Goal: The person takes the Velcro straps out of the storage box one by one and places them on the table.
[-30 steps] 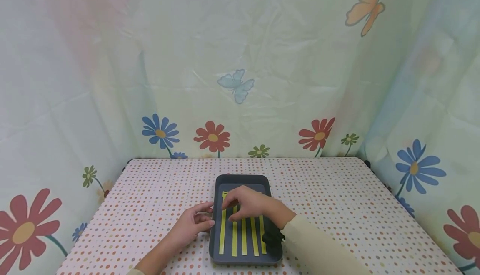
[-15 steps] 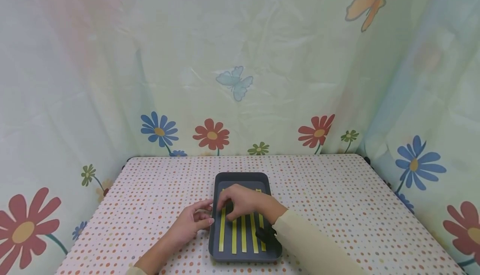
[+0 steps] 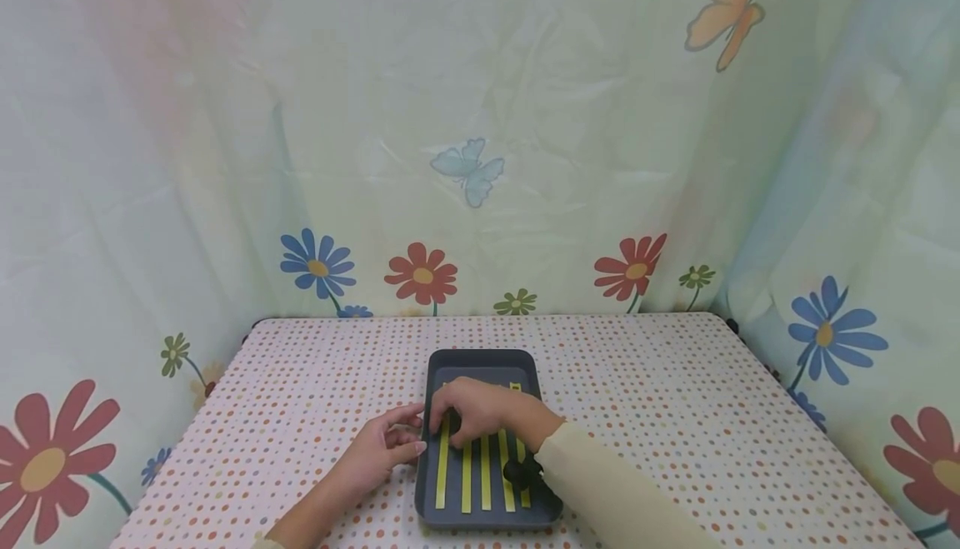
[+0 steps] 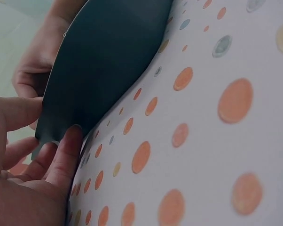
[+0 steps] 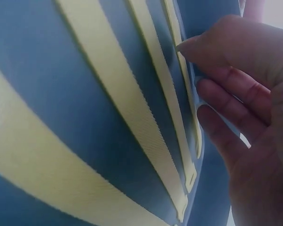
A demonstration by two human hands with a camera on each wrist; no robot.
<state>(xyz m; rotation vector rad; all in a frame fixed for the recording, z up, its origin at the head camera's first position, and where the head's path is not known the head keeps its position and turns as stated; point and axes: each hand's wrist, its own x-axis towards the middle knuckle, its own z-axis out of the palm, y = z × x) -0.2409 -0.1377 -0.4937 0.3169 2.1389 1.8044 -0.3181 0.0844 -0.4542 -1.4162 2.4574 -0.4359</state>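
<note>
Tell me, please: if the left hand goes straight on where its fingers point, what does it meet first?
The left hand would first meet the tray; its fingertips look to be at the outer wall, though exact contact is hard to judge.

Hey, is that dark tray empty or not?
Not empty: the head view shows five yellow strips lying lengthwise in the dark tray, partly hidden by the right hand.
</note>
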